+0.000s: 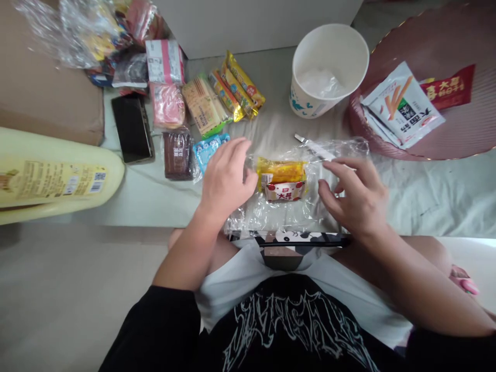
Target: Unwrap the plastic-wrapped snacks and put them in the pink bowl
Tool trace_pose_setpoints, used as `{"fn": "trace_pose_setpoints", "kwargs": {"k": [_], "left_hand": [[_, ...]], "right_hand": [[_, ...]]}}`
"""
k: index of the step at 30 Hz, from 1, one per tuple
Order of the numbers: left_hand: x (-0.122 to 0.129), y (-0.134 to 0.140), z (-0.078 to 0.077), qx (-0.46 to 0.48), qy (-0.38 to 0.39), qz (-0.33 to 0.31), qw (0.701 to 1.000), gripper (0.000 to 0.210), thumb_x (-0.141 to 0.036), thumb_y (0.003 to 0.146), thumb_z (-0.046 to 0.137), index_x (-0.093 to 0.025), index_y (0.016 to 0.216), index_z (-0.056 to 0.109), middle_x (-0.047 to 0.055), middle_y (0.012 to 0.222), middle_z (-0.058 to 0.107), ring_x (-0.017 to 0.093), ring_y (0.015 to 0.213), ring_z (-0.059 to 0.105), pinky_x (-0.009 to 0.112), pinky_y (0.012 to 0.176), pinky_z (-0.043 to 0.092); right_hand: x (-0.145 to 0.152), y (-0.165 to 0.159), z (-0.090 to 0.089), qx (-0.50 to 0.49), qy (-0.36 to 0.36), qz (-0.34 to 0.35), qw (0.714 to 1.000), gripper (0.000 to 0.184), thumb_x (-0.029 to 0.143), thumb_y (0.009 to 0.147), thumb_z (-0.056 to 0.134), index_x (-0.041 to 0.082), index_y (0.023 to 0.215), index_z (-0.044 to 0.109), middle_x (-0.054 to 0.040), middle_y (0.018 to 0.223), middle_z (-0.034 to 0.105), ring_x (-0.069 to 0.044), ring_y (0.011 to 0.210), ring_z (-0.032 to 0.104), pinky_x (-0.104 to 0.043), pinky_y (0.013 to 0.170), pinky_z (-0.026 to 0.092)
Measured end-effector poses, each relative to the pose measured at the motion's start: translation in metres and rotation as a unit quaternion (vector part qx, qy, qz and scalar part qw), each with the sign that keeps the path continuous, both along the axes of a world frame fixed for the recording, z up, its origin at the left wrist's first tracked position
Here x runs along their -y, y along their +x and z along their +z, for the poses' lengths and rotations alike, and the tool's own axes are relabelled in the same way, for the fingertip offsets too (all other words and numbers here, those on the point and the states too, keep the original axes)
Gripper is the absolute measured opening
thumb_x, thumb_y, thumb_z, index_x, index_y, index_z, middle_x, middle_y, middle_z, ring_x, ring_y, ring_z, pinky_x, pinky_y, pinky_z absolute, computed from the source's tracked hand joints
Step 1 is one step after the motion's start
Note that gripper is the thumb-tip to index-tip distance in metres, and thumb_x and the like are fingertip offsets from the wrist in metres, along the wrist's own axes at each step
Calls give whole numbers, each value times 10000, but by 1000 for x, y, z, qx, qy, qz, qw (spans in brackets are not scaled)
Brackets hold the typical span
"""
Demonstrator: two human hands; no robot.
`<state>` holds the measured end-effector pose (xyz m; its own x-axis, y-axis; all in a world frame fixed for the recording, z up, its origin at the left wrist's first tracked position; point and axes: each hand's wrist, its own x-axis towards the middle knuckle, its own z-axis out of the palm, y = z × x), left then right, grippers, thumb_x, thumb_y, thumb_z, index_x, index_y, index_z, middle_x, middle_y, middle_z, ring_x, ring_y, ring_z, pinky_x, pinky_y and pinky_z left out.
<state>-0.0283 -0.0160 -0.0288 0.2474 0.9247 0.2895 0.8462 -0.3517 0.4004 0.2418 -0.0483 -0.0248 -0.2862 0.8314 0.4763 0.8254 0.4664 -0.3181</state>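
Observation:
My left hand [229, 176] hovers just left of two small snack packs, thumb apart from the fingers, and nothing shows in it. One is a yellow wrapped snack [282, 169]; against its near side rests a red and white snack packet [285, 191]. Both lie on a crumpled clear plastic bag [263, 214]. On the right, my right hand [358, 195] is held with thumb and fingers spread above the bag's edge. Beyond its fingertips lies a white cutter knife [315, 149], its handle end partly hidden by the fingers; whether they touch it is unclear.
A paper cup [300, 103] with clear plastic inside stands behind. At right, a pink ribbed bowl [465, 132] contains snack packets. On the left are several wrapped snacks, among them a brown packet [177, 155], plus a phone [132, 128] and a yellow bottle [58, 175].

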Motion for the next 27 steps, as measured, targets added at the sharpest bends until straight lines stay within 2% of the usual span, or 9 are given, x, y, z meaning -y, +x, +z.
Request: {"fn": "trace_pose_setpoints", "kwargs": {"k": [2, 3, 5, 6, 9, 12, 16, 22, 27], "left_hand": [[-4, 4, -2, 21, 4, 12, 1000, 140, -175, 936, 533, -203, 983, 662, 97, 1131, 750, 254, 1091, 696, 436, 963, 556], [-6, 6, -1, 39, 1, 15, 999, 159, -206, 972, 501, -208, 896, 641, 80, 1003, 754, 228, 981, 705, 403, 887, 560], [-8, 10, 1, 95, -23, 19, 995, 237, -259, 1019, 459, -220, 825, 589, 36, 778, 697, 179, 763, 670, 342, 736, 533], [-8, 11, 3, 131, -44, 22, 990, 256, -284, 1036, 444, -226, 820, 568, 15, 706, 658, 161, 680, 637, 321, 674, 510], [-10, 13, 2, 253, -124, 23, 959, 318, -385, 1077, 384, -241, 826, 516, -8, 660, 633, 140, 587, 606, 293, 580, 481], [-14, 13, -6, 346, -213, 23, 914, 370, -499, 1082, 336, -245, 862, 492, -2, 735, 697, 128, 521, 608, 273, 493, 452], [-23, 14, -17, 383, -292, 36, 875, 410, -606, 1053, 353, -249, 905, 489, -8, 720, 705, 100, 387, 519, 236, 405, 342], [-28, 24, -16, 507, -244, 88, 822, 510, -731, 960, 477, -234, 848, 454, 1, 685, 705, 72, 354, 445, 238, 388, 329], [-23, 29, -10, 508, -223, 95, 826, 463, -673, 948, 565, -236, 825, 471, -3, 680, 711, 68, 384, 458, 223, 391, 343]], "right_hand": [[2, -5, 3, -25, 22, 81, 996, 304, 109, 881, 687, 257, 1146, 664, -48, 938, 749, -165, 686, 675, -313, 608, 543], [2, -8, 4, -33, 17, 131, 991, 301, 97, 882, 684, 248, 1141, 652, -47, 927, 748, -180, 750, 700, -316, 658, 570], [2, -16, 4, -30, -26, 202, 979, 335, 147, 905, 679, 216, 1227, 615, -105, 1103, 757, -246, 981, 732, -377, 823, 616], [2, -19, 3, -22, -52, 213, 975, 385, 199, 919, 675, 199, 1294, 587, -149, 1239, 727, -292, 1118, 710, -441, 920, 611], [-2, -26, -3, 10, -108, 192, 975, 558, 294, 925, 664, 177, 1447, 504, -209, 1458, 609, -396, 1376, 560, -597, 1090, 521], [-6, -26, -6, 24, -115, 182, 976, 604, 216, 899, 654, 167, 1477, 487, -190, 1389, 658, -374, 1328, 590, -574, 1086, 522], [-5, -21, -8, 29, -86, 184, 979, 570, 200, 895, 654, 156, 1446, 514, -181, 1260, 709, -332, 1142, 676, -499, 936, 585], [-3, -18, -11, -19, -91, 201, 975, 338, 268, 941, 666, 224, 1268, 592, -141, 1297, 706, -306, 1180, 684, -473, 937, 589], [1, -9, 1, -172, 4, 247, 954, 331, 399, 995, 605, 284, 1291, 512, -85, 1158, 722, -237, 1025, 716, -416, 820, 621]]}}
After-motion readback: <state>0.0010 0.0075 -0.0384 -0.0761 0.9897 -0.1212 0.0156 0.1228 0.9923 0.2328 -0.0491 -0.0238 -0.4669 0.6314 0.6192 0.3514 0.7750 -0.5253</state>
